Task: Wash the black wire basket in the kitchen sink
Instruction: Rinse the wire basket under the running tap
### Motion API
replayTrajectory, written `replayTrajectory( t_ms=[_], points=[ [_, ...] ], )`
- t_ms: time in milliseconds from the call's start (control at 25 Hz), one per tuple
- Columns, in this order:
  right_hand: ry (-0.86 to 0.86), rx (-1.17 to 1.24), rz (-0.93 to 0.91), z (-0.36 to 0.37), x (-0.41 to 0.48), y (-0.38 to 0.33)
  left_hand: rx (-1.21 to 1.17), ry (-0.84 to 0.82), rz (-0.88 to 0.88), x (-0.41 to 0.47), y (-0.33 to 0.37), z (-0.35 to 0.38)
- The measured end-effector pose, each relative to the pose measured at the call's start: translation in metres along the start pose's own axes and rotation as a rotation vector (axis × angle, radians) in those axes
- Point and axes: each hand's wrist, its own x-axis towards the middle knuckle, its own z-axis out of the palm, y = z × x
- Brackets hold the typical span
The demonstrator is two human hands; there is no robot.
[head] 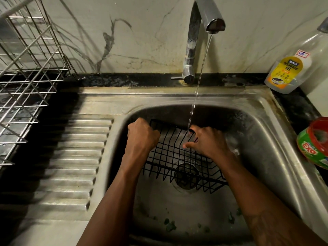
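A black wire basket is held tilted over the bowl of the steel sink, above the drain. My left hand grips the basket's far left corner, fingers curled round the rim. At the right side of the basket my right hand holds the wires, thumb and fingers closed on them. A thin stream of water falls from the chrome tap and lands at my right hand's fingertips on the basket's far edge.
A steel dish rack stands on the left counter beside the ribbed drainboard. A dishwash gel bottle and a green and red Exo tub sit on the right counter. Green scraps lie on the sink floor.
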Motion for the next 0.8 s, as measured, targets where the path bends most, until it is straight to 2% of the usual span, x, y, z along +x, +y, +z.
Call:
replayTrajectory(
  t_ms=[80,280,360,560,680,800],
  points=[
    [0.024,-0.010,0.001,0.003,0.001,0.001,-0.004,0.004,0.001,0.000,0.000,-0.001],
    [-0.022,0.192,-0.064,-0.006,0.004,0.006,-0.010,0.021,-0.002,0.002,-0.002,-0.002],
    [-0.016,0.161,-0.070,-0.006,0.003,0.004,-0.007,0.023,-0.012,0.002,-0.004,-0.003],
    [-0.060,-0.040,0.047,0.004,0.005,-0.002,-0.010,0.057,0.005,0.002,-0.005,-0.009],
    [-0.027,0.047,0.013,0.005,0.005,-0.004,-0.037,0.081,0.032,-0.002,-0.005,-0.017],
    [-0.066,0.189,-0.020,0.002,0.008,-0.007,0.026,0.116,0.034,-0.008,-0.004,-0.027]
  ],
)
